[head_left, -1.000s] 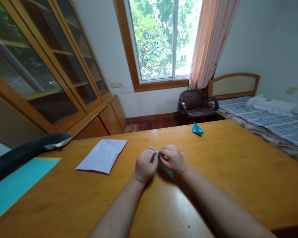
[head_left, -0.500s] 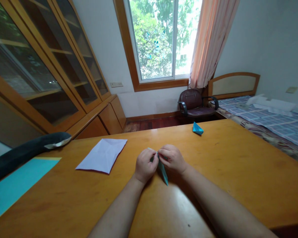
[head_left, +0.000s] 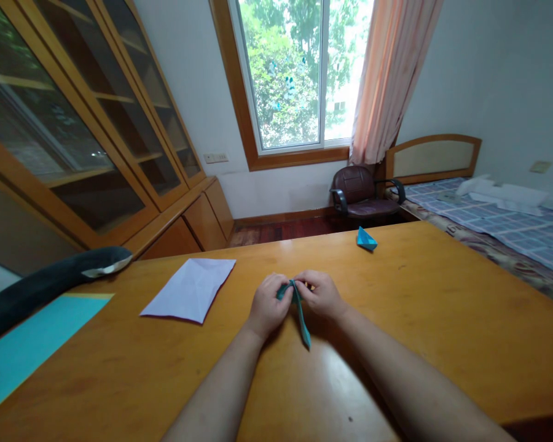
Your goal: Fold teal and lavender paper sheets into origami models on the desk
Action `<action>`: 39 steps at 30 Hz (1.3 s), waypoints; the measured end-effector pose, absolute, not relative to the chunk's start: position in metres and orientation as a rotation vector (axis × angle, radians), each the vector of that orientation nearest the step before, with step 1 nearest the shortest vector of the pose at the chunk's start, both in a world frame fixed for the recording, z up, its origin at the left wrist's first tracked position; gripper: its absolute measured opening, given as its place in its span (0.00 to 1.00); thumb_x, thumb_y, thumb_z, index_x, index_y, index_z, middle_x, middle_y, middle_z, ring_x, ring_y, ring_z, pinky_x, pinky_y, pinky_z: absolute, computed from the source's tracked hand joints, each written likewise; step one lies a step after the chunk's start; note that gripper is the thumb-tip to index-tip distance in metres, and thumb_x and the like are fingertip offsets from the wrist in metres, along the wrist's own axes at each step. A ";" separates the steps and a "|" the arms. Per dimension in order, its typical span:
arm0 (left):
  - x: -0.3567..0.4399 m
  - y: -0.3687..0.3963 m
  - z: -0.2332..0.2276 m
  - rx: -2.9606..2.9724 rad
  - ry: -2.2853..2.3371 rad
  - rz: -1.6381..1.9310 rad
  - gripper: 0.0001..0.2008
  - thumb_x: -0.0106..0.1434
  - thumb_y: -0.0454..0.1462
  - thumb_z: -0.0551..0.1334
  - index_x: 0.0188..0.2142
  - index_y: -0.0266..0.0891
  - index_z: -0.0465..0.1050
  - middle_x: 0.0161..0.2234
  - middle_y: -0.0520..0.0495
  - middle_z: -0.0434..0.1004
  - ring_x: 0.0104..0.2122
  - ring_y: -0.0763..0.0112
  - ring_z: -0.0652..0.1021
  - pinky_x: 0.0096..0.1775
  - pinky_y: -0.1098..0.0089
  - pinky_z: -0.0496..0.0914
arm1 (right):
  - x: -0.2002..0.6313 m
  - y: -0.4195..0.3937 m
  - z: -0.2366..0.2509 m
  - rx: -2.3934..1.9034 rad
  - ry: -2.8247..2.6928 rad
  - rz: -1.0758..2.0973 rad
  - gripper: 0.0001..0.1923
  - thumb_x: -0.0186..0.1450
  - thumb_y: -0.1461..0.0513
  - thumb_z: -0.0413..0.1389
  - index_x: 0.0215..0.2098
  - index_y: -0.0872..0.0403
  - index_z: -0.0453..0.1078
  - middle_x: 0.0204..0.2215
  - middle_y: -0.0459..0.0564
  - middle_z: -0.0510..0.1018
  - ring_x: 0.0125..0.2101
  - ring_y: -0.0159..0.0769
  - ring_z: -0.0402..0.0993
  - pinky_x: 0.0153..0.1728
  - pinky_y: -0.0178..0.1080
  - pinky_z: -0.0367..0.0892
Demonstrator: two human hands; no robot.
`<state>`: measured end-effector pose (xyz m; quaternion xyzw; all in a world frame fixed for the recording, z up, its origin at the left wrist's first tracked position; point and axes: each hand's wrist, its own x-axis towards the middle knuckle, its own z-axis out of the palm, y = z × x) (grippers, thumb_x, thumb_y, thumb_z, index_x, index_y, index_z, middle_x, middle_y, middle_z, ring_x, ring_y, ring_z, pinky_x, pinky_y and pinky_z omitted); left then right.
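Both my hands meet above the middle of the wooden table (head_left: 396, 319), pinching one folded teal paper (head_left: 303, 319). My left hand (head_left: 271, 305) grips its left side, with the thumb pressed against the paper near the top. My right hand (head_left: 321, 294) pinches the fold close beside it. A narrow pointed strip of the paper hangs toward me between the hands; my fingers hide part of the rest. Farther back on the right stands a small blue folded paper boat (head_left: 366, 239), apart from both hands.
A creased white paper sheet (head_left: 188, 288) lies left of my hands. At the far left are a teal sheet (head_left: 46, 337) and a dark plush-looking object (head_left: 64, 270). Beyond the table stand a glass-door cabinet (head_left: 152, 202), an armchair (head_left: 364, 193) and a bed (head_left: 498, 209).
The teal paper has turned in my hands: its hanging strip now looks narrower and more edge-on, and more teal shows at my left fingers. Both hands have shifted only slightly.
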<state>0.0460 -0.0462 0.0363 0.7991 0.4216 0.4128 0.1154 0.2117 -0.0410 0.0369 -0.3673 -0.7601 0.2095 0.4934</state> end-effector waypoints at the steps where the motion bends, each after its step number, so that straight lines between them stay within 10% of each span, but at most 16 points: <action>1: 0.046 -0.046 0.036 2.328 1.276 1.201 0.05 0.62 0.38 0.57 0.32 0.40 0.69 0.31 0.48 0.74 0.32 0.68 0.74 0.37 0.68 0.69 | 0.212 -0.041 0.037 -0.887 -1.842 0.551 0.09 0.63 0.63 0.52 0.34 0.55 0.75 0.28 0.49 0.79 0.29 0.32 0.74 0.34 0.34 0.67; 19: 0.038 -0.028 0.013 2.086 1.381 0.795 0.15 0.62 0.38 0.55 0.47 0.39 0.71 0.30 0.49 0.78 0.29 0.70 0.76 0.33 0.71 0.69 | 0.225 -0.005 -0.003 -1.219 -1.629 1.236 0.18 0.52 0.68 0.57 0.43 0.59 0.72 0.24 0.45 0.77 0.24 0.30 0.71 0.27 0.32 0.67; 30: 0.045 -0.023 0.009 2.374 1.693 0.395 0.16 0.67 0.42 0.47 0.42 0.44 0.73 0.40 0.44 0.79 0.39 0.62 0.78 0.38 0.67 0.67 | 0.218 -0.022 0.012 -1.364 -2.367 0.313 0.10 0.62 0.64 0.52 0.40 0.56 0.73 0.41 0.55 0.77 0.43 0.39 0.71 0.46 0.39 0.63; 39: 0.046 -0.021 0.004 2.474 1.830 0.272 0.16 0.67 0.40 0.47 0.39 0.42 0.72 0.37 0.42 0.73 0.37 0.62 0.75 0.36 0.66 0.66 | 0.211 -0.029 0.008 -1.371 -2.489 0.282 0.18 0.68 0.62 0.44 0.53 0.53 0.68 0.56 0.56 0.69 0.55 0.42 0.64 0.52 0.45 0.60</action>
